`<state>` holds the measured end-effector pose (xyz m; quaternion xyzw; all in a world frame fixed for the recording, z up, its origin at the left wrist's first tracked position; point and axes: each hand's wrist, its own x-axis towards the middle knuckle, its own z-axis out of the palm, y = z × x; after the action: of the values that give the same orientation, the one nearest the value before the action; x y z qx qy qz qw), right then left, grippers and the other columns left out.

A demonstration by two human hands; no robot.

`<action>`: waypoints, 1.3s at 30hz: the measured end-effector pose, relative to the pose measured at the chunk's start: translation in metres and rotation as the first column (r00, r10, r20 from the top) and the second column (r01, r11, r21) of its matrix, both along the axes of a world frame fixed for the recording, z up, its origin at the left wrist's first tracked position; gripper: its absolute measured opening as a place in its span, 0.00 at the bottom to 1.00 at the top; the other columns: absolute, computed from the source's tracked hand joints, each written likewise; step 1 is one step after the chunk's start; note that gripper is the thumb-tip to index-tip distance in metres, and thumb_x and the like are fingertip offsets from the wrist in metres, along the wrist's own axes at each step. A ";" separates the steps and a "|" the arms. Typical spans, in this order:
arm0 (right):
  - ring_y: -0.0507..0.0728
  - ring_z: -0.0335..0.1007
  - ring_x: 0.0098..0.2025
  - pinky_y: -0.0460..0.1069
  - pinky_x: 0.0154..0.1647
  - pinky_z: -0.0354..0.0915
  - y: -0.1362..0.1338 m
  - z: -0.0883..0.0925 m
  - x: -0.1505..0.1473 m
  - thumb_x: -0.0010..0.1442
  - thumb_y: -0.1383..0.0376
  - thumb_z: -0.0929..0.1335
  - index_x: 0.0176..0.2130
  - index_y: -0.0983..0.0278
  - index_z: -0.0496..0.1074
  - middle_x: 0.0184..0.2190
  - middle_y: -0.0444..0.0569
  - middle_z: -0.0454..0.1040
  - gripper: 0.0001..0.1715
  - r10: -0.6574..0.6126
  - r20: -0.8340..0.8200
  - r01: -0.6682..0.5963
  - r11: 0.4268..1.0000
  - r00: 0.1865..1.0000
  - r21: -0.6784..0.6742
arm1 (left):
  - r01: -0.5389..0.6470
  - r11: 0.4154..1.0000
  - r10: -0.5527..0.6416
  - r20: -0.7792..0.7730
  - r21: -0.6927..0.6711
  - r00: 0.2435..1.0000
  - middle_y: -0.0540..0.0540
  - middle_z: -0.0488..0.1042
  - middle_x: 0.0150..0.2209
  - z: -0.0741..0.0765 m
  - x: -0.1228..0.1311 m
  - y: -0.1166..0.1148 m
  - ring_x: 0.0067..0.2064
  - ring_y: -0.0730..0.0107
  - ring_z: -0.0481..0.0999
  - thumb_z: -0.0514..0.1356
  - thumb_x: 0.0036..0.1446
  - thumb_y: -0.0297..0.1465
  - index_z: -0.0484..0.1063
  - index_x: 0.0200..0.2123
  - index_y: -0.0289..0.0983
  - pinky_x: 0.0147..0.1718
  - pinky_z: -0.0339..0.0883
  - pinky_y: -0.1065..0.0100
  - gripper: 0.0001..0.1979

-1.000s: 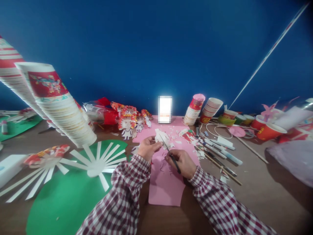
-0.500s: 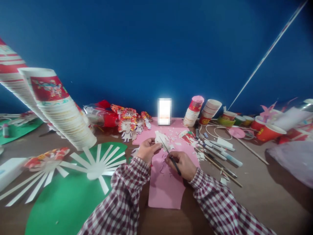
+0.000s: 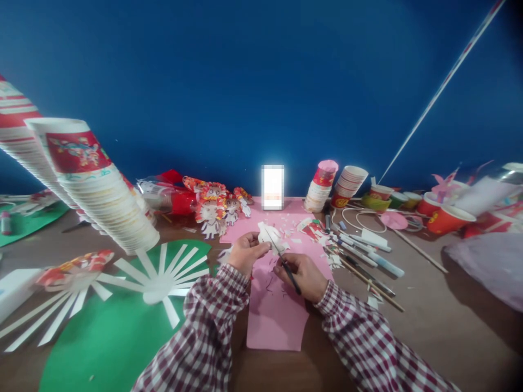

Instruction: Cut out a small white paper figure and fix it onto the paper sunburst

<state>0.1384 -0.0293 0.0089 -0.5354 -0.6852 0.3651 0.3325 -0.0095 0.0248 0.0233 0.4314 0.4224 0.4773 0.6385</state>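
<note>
Cups [image 3: 350, 182] inside cups beyond scissors [image 3: 292, 276]

The left hand [image 3: 248, 253] pinches, thumb pointing inward, near the right hand [image 3: 304, 274], curled in a grip.

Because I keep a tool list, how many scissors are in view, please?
1: the scissors are in the right hand, at the white paper that the left hand holds. Others may be hidden.
</note>
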 end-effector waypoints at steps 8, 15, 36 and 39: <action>0.47 0.54 0.20 0.42 0.20 0.53 -0.001 0.006 0.000 0.52 0.61 0.64 0.26 0.67 0.68 0.18 0.42 0.61 0.11 -0.003 0.040 0.001 0.999 0.999 0.050 | -0.009 1.000 0.009 -0.001 0.002 1.000 0.51 0.69 0.22 -0.001 0.001 0.000 0.22 0.81 0.65 0.63 0.36 0.28 0.68 0.32 0.32 0.23 0.59 0.75 0.15; 0.47 0.54 0.20 0.42 0.21 0.52 -0.001 0.006 -0.001 0.52 0.62 0.64 0.26 0.67 0.67 0.18 0.41 0.61 0.10 -0.002 0.072 -0.003 0.997 0.997 0.071 | -0.004 1.000 0.004 0.016 0.001 1.000 0.51 0.69 0.22 -0.001 0.001 0.001 0.22 0.81 0.65 0.63 0.37 0.27 0.68 0.32 0.31 0.23 0.59 0.75 0.15; 0.47 0.53 0.19 0.41 0.18 0.51 0.000 0.003 -0.001 0.50 0.59 0.65 0.26 0.66 0.68 0.17 0.41 0.60 0.12 -0.031 -0.023 0.032 0.999 0.999 0.019 | -0.043 0.996 0.049 0.072 -0.082 0.996 0.52 0.68 0.22 -0.003 0.002 0.001 0.22 0.82 0.66 0.65 0.35 0.32 0.68 0.27 0.33 0.21 0.60 0.77 0.13; 0.47 0.54 0.20 0.41 0.18 0.51 0.000 0.004 0.000 0.51 0.60 0.65 0.26 0.66 0.67 0.18 0.41 0.61 0.11 -0.024 -0.051 0.026 0.999 0.998 0.028 | -0.016 0.986 0.040 0.142 -0.165 0.989 0.52 0.69 0.22 0.000 0.005 -0.003 0.22 0.82 0.67 0.66 0.35 0.30 0.67 0.26 0.33 0.23 0.61 0.77 0.13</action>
<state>0.1385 -0.0290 0.0133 -0.5296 -0.6749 0.3645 0.3621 -0.0046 0.0220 0.0231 0.3356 0.4185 0.4802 0.6940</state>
